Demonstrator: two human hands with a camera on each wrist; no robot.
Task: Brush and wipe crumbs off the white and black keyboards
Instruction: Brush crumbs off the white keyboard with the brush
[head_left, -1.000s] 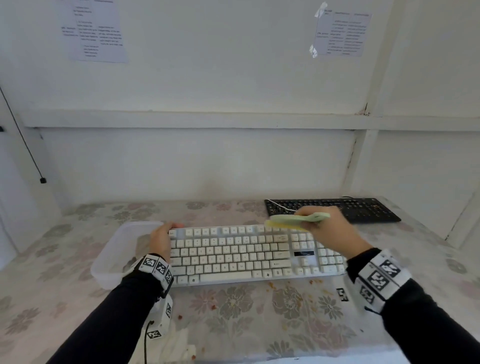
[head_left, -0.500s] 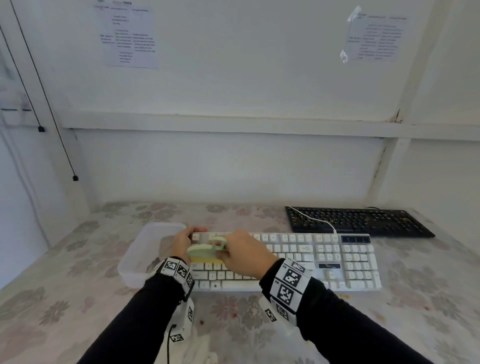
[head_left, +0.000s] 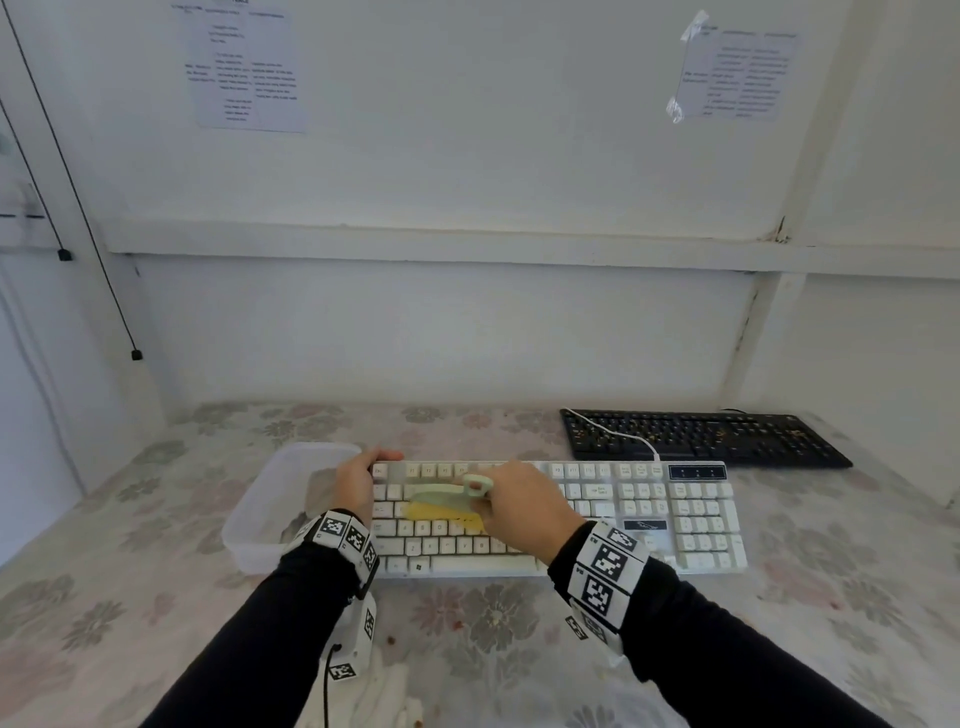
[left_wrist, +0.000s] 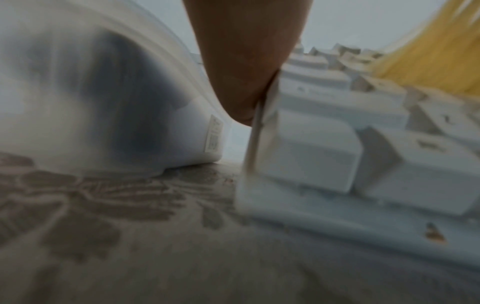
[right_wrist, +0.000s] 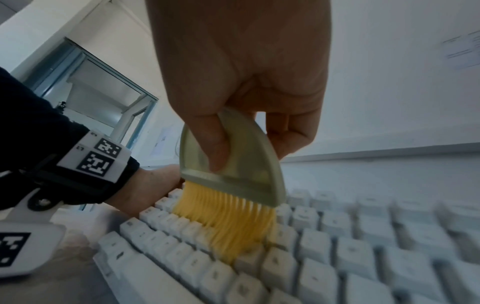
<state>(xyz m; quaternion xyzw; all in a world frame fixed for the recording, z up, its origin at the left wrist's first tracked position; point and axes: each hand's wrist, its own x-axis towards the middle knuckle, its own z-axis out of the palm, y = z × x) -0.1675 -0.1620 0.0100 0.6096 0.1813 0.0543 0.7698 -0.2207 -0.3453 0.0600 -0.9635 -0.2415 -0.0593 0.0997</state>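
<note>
Brush (head_left: 447, 501) held in right hand (head_left: 524, 512) grip, bristles on left keys of white keyboard (head_left: 649, 519); long axis runs left-right. Left end gripped by left hand (head_left: 353, 486); plastic tub (head_left: 249, 525) just left.

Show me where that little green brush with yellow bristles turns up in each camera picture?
Head: small pale-green plastic brush with yellow bristles, centre, on the white keyboard.
Left wrist: only its bristles, top right corner.
Right wrist: centre, pinched by the right hand.
Shared landmark: the white keyboard.
</note>
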